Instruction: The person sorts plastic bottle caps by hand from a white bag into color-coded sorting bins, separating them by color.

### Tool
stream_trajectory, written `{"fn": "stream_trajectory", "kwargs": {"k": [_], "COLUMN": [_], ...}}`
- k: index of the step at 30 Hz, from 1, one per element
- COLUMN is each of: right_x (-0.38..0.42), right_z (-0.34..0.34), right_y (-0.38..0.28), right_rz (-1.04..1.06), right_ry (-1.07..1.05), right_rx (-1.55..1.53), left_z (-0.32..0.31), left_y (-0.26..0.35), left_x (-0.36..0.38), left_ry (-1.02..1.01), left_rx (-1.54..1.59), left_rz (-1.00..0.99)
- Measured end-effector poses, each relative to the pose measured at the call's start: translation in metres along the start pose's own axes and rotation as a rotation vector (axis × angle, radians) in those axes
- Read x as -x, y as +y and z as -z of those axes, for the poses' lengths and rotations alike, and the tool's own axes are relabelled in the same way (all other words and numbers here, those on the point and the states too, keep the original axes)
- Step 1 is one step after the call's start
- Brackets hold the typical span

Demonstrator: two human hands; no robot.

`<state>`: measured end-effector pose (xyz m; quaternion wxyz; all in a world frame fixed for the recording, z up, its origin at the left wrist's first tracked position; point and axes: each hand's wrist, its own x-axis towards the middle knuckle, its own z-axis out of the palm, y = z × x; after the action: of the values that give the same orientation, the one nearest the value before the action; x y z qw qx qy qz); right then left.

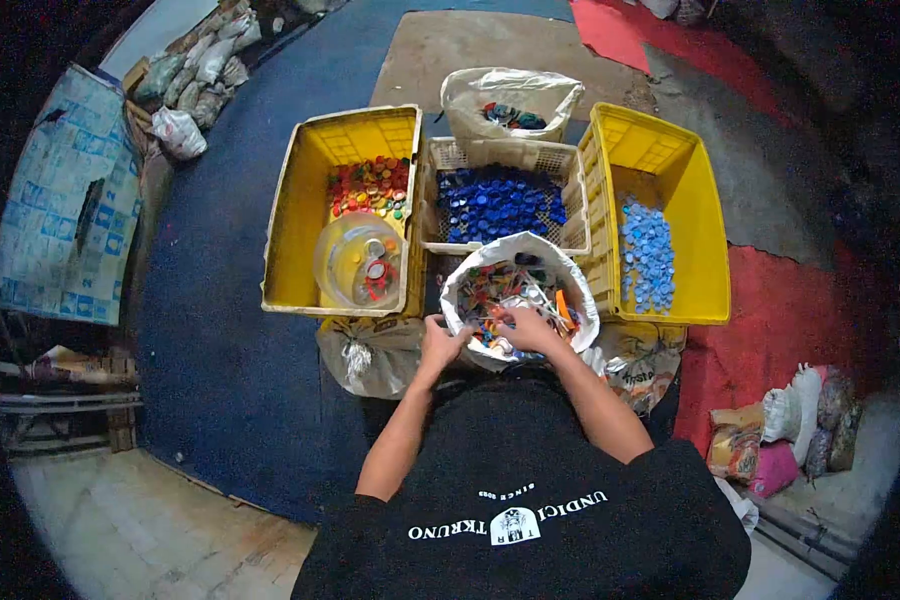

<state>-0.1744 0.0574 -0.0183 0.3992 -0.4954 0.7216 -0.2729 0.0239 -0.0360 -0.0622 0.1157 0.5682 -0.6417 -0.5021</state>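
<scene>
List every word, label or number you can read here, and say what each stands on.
"UNDICI TKRUNO": on the person's black T-shirt, upside down in this view.
"SINCE 0093": small arc above the shirt's emblem, the digits uncertain.
Printed sack by the right forearm: lettering too blurred to read.
Blue-and-white printed sheet at left: too small to read.

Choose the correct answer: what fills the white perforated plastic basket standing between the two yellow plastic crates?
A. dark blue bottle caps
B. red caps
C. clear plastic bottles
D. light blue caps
A: the white perforated plastic basket between the two yellow crates is filled with dark blue bottle caps; the light blue bottle caps lie in the right yellow plastic crate instead.
</scene>
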Motion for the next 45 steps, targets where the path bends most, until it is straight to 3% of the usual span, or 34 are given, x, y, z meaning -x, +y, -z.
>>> {"fn": "stream_trajectory", "kwargs": {"k": [2, 8, 10, 12, 14, 16, 18, 19, 20, 22, 24, 26, 28, 29, 30, 32, 33, 34, 36, 38, 40, 42, 45], "right_x": [-0.024, -0.082, -0.099, -0.108, -0.109, -0.115, -0.127, -0.13, -0.132, -0.127, -0.119, -0.108, -0.093, -0.087, -0.085, -0.077, -0.05, -0.042, -0.026, -0.005, 0.017, 0.037, 0.053], "right_z": [-0.015, -0.058, -0.073, -0.086, -0.104, -0.124, -0.147, -0.148, -0.151, -0.139, -0.125, -0.118, -0.099, -0.086, -0.08, -0.073, -0.043, -0.038, -0.024, -0.006, 0.011, 0.022, 0.022], "right_y": [0.009, 0.005, 0.008, 0.024, 0.039, 0.053, 0.084, 0.089, 0.092, 0.075, 0.061, 0.065, 0.068, 0.06, 0.059, 0.062, 0.017, 0.017, 0.024, 0.022, 0.01, 0.002, 0.012], "right_rz": [-0.102, -0.055, -0.196, -0.193, -0.042, -0.112, -0.196, -0.014, -0.016, -0.037, -0.081, -0.129, -0.1, -0.134, -0.141, -0.219, -0.182, -0.187, -0.13, -0.199, -0.235, -0.314, -0.287], "right_ry": [-0.095, -0.121, -0.126, -0.133, -0.234, -0.198, 0.005, -0.011, -0.012, -0.079, -0.106, -0.136, -0.049, -0.057, -0.047, 0.023, 0.173, 0.178, 0.279, 0.278, 0.328, 0.357, 0.441], "right_rx": [0.145, 0.418, 0.54, 0.542, 0.827, 0.812, 0.71, 0.816, 0.809, 0.895, 0.906, 0.919, 0.251, 0.45, 0.449, 0.403, 0.357, 0.362, -0.156, -0.588, -0.877, -1.025, -1.109], "left_z": [0.0, 0.021, 0.023, 0.027, 0.028, 0.032, 0.032, 0.03, 0.027, 0.026, 0.032, 0.026, 0.011, -0.001, -0.014, -0.037, -0.043, -0.043, -0.04, -0.058, -0.063, -0.061, -0.073], "left_y": [-0.008, 0.038, 0.033, 0.03, 0.022, 0.026, 0.028, 0.028, 0.029, 0.04, 0.07, 0.089, 0.117, 0.115, 0.104, 0.072, 0.059, 0.054, 0.052, 0.021, 0.011, 0.011, -0.048], "left_x": [-0.003, 0.023, 0.024, 0.024, 0.028, 0.035, 0.037, 0.038, 0.04, 0.043, 0.045, 0.043, 0.037, 0.018, -0.009, -0.067, -0.082, -0.089, -0.083, -0.093, -0.092, -0.091, -0.124], "left_ry": [0.011, -0.022, -0.012, -0.033, -0.023, -0.035, -0.037, 0.03, 0.095, 0.126, 0.416, 0.296, -0.08, -0.13, -0.179, -0.266, -0.33, -0.393, -0.321, -0.263, -0.231, -0.434, -0.438], "left_rx": [-0.018, -0.054, -0.074, -0.043, -0.028, -0.002, -0.008, -0.002, 0.001, 0.028, -0.485, -0.422, 0.157, 0.146, 0.131, -0.641, -0.753, -0.862, -0.91, -0.957, -1.008, -1.107, -1.093], "left_rz": [-0.043, -0.016, -0.015, -0.017, -0.032, 0.03, 0.073, 0.055, 0.039, -0.038, -0.743, -0.857, -0.522, -0.368, -0.217, -0.473, -0.461, -0.447, -0.362, -0.383, -0.389, -0.387, -0.58]}}
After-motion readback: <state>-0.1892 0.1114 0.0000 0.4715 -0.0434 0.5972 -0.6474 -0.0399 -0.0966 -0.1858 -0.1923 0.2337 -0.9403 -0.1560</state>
